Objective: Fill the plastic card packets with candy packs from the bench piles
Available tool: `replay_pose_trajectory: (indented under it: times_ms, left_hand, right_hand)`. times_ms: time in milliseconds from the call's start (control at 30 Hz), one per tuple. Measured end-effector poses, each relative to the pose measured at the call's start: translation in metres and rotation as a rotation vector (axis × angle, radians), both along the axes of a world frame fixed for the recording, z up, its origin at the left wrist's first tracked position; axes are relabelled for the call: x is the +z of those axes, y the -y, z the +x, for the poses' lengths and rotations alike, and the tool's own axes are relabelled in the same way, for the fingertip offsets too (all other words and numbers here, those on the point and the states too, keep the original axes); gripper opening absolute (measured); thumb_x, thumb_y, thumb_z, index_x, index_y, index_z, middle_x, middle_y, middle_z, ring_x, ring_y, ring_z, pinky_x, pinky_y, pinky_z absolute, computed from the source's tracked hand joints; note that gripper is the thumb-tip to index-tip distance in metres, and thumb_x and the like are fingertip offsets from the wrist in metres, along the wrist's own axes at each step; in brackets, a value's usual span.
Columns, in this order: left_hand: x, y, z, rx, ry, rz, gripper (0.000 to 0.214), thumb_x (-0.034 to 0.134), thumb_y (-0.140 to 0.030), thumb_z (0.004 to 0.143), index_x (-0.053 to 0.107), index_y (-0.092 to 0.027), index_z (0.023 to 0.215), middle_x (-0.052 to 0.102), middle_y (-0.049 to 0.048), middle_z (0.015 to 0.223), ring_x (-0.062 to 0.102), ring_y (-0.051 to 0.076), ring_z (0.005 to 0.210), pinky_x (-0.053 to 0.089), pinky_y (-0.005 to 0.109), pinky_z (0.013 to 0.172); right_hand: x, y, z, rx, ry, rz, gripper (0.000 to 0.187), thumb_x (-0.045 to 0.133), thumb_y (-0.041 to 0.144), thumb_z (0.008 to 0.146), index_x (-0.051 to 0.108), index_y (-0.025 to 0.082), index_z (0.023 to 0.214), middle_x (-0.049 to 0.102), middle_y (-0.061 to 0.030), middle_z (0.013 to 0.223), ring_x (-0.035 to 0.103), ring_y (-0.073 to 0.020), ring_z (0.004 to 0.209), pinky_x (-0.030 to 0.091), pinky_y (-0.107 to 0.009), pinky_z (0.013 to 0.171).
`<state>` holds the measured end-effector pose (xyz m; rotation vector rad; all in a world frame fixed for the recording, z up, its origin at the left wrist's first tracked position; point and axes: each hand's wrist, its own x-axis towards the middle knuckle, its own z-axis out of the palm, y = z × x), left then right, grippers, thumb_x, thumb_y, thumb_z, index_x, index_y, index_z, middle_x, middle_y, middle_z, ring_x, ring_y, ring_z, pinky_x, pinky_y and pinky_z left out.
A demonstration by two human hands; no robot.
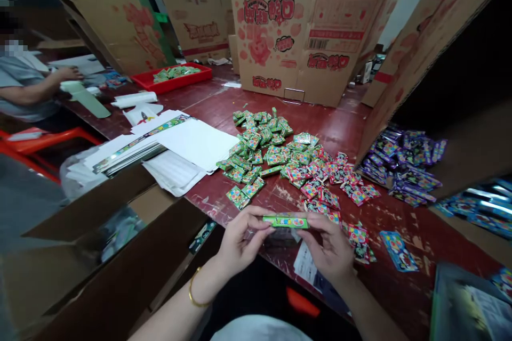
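Note:
My left hand and my right hand together pinch a small green printed pack, held flat at the near edge of the dark red table. A clear wrapper seems to hang under it. Just beyond lie heaps of small sachets: green ones, then red-pink ones. One blue sachet lies alone to the right of my right hand.
Purple sachets spill from a tipped carton at right. Stacks of white sheets lie at left above an open cardboard box. Printed cartons stand at the back, with a red tray. Another person works at far left.

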<state>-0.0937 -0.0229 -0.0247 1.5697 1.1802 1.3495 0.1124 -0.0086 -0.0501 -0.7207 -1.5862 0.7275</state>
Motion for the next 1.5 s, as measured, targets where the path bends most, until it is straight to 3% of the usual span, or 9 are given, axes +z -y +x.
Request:
replay_pose_trajectory:
  times_ms: [133, 267, 367, 500, 667, 933, 1233, 1367, 1500]
  left_hand:
    - [-0.005, 0.001, -0.001, -0.031, -0.106, 0.204, 0.013, 0.068, -0.007, 0.075, 0.066, -0.018, 0.081, 0.068, 0.0106, 0.1, 0.065, 0.021, 0.09, 0.052, 0.033, 0.081]
    - [-0.016, -0.002, -0.001, -0.146, -0.101, 0.569, 0.044, 0.056, 0.004, 0.079, 0.055, -0.023, 0.114, 0.067, 0.0089, 0.108, 0.065, 0.022, 0.102, 0.056, 0.039, 0.084]
    - [-0.016, -0.002, -0.004, -0.188, -0.183, 0.619, 0.052, 0.053, 0.005, 0.08, 0.05, -0.023, 0.124, 0.066, 0.009, 0.108, 0.063, 0.023, 0.106, 0.056, 0.04, 0.086]
    - [-0.001, 0.003, -0.006, -0.205, -0.359, 0.598, 0.034, 0.062, -0.008, 0.082, 0.06, -0.016, 0.115, 0.065, 0.0119, 0.107, 0.064, 0.022, 0.102, 0.056, 0.037, 0.086]
    - [0.015, 0.01, -0.002, -0.125, -0.368, 0.497, 0.033, 0.061, 0.001, 0.079, 0.064, -0.016, 0.107, 0.066, 0.0073, 0.093, 0.064, 0.015, 0.084, 0.055, 0.025, 0.071]
    - [-0.001, 0.003, -0.003, -0.182, -0.328, 0.59, 0.02, 0.056, -0.01, 0.086, 0.065, -0.016, 0.103, 0.062, 0.0104, 0.102, 0.063, 0.017, 0.09, 0.055, 0.028, 0.073]
    - [-0.031, -0.013, 0.026, -0.241, -0.073, 0.55, 0.043, 0.059, 0.0, 0.079, 0.05, -0.023, 0.114, 0.062, 0.0088, 0.107, 0.063, 0.02, 0.097, 0.056, 0.033, 0.075]
    - [-0.032, -0.026, 0.04, -0.104, 0.001, 0.574, 0.031, 0.06, -0.008, 0.082, 0.052, -0.022, 0.108, 0.063, 0.0035, 0.092, 0.063, 0.015, 0.086, 0.053, 0.029, 0.075]
    - [-0.019, -0.047, 0.022, 0.306, 0.024, 0.39, 0.015, 0.062, -0.024, 0.084, 0.056, -0.019, 0.097, 0.06, 0.0008, 0.086, 0.06, 0.012, 0.077, 0.048, 0.023, 0.07]
  right_hand:
    - [0.009, -0.001, 0.003, -0.002, 0.241, 0.149, 0.037, 0.055, 0.003, 0.084, 0.06, 0.026, 0.113, 0.065, -0.0084, 0.112, 0.063, -0.0224, 0.104, 0.056, -0.039, 0.087]
    - [0.013, 0.003, 0.009, -0.107, 0.358, 0.398, 0.043, 0.054, 0.0, 0.084, 0.054, 0.023, 0.121, 0.065, -0.0087, 0.117, 0.062, -0.0223, 0.109, 0.056, -0.039, 0.089]
    - [0.018, 0.006, 0.012, -0.126, 0.397, 0.497, 0.048, 0.063, 0.003, 0.081, 0.051, 0.023, 0.123, 0.068, -0.0078, 0.11, 0.062, -0.0233, 0.108, 0.057, -0.04, 0.087]
    - [0.031, 0.008, 0.012, -0.023, 0.406, 0.32, 0.028, 0.062, 0.011, 0.084, 0.064, 0.021, 0.11, 0.068, -0.0093, 0.106, 0.064, -0.0208, 0.101, 0.057, -0.035, 0.084]
    - [0.047, 0.012, 0.009, 0.061, 0.203, -0.031, 0.02, 0.066, 0.011, 0.081, 0.07, 0.019, 0.099, 0.07, -0.0067, 0.093, 0.066, -0.0161, 0.084, 0.056, -0.028, 0.077]
    - [0.06, 0.005, 0.012, 0.114, 0.102, -0.308, 0.007, 0.071, 0.015, 0.077, 0.074, 0.018, 0.082, 0.073, -0.0053, 0.084, 0.068, -0.0171, 0.079, 0.056, -0.028, 0.077]
    - [0.028, 0.004, 0.013, 0.057, 0.359, 0.253, 0.03, 0.051, 0.01, 0.089, 0.059, 0.02, 0.116, 0.062, -0.013, 0.119, 0.06, -0.0207, 0.108, 0.052, -0.038, 0.09]
    - [0.028, -0.002, 0.032, -0.037, 0.281, 0.06, 0.024, 0.048, 0.014, 0.091, 0.061, 0.023, 0.109, 0.058, -0.0098, 0.123, 0.056, -0.0205, 0.113, 0.047, -0.04, 0.096]
    - [0.004, 0.023, 0.073, -0.228, 0.32, -0.263, 0.031, 0.062, 0.024, 0.084, 0.053, 0.024, 0.113, 0.059, -0.0089, 0.117, 0.058, -0.0224, 0.105, 0.05, -0.041, 0.09]
